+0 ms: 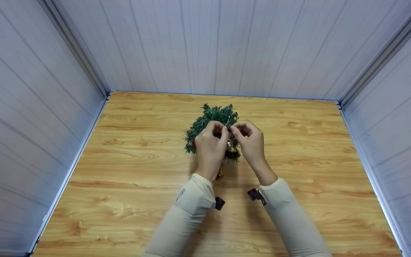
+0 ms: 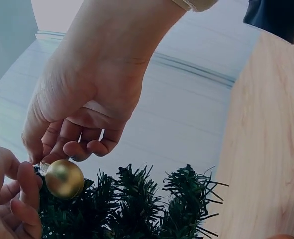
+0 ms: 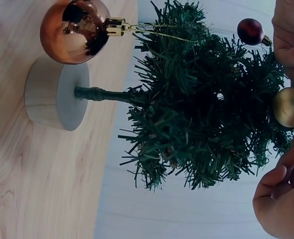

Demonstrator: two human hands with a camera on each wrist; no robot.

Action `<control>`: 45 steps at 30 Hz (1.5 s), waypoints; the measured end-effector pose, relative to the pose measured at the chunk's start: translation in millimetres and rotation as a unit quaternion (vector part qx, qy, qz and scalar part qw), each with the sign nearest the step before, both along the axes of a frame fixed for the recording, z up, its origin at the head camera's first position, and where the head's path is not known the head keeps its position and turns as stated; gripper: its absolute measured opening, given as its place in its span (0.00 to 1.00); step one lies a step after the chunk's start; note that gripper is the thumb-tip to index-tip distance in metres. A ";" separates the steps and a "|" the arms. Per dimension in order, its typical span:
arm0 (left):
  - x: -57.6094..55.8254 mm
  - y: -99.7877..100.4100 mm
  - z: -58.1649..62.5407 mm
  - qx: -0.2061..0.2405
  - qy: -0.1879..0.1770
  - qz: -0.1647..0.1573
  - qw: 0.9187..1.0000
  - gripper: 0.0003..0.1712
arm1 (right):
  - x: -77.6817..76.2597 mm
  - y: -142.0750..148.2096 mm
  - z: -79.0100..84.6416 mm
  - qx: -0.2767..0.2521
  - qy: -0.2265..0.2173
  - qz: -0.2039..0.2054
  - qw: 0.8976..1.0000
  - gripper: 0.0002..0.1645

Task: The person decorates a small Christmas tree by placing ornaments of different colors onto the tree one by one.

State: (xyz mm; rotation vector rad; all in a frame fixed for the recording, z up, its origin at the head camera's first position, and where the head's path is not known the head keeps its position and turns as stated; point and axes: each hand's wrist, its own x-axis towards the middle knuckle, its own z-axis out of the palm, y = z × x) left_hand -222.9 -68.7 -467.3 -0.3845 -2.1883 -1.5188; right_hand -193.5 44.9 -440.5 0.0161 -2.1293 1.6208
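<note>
A small artificial Christmas tree stands on a round wooden base. My left hand and my right hand meet at its upper part, thumbs and fingertips close together. A thin string shows between them, and both hands seem to pinch it. Just below the fingertips is a matte gold bauble, its cap beside the fingers. A shiny copper bauble hangs low on a gold loop. A dark red bauble sits higher up. The exact fingertip contact is partly hidden.
A wood-grain table lies beneath the tree. Pale panels enclose it, with a back wall and side walls. Small black devices are strapped at both sleeve cuffs.
</note>
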 end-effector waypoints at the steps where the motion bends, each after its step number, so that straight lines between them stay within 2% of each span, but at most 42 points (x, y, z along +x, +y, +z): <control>1: -0.2 0.3 0.3 -0.004 0.000 0.003 1.000 0.03 | -0.3 -0.2 0.0 -0.003 -0.002 0.000 1.000 0.07; 12: -1.4 3.6 -2.3 -0.063 0.019 0.044 0.997 0.04 | -3.1 -0.8 1.2 -0.021 -0.028 -0.002 0.999 0.06; 24: 3.8 4.3 -3.1 -0.111 0.027 0.063 0.991 0.05 | -2.2 1.9 -6.7 -0.018 -0.032 0.009 0.999 0.07; 31: 7.6 3.2 -2.7 -0.123 0.029 0.064 0.990 0.05 | 1.8 1.3 -11.0 -0.018 -0.036 0.006 0.999 0.07; 33: 8.5 2.7 -2.5 -0.124 0.031 0.064 0.990 0.05 | -2.1 4.3 -20.4 -0.019 -0.030 0.001 0.999 0.07; 38: 9.3 2.5 -2.5 -0.129 0.033 0.068 0.989 0.05 | -1.0 4.0 -20.1 -0.018 -0.025 0.002 1.000 0.07; 40: 9.6 2.4 -2.8 -0.130 0.032 0.068 0.989 0.05 | 3.9 0.9 -11.8 -0.018 -0.032 0.004 0.999 0.07; 45: 10.5 1.6 -4.8 -0.131 0.034 0.068 0.988 0.05 | 5.3 1.3 -14.1 -0.020 -0.033 0.007 0.999 0.07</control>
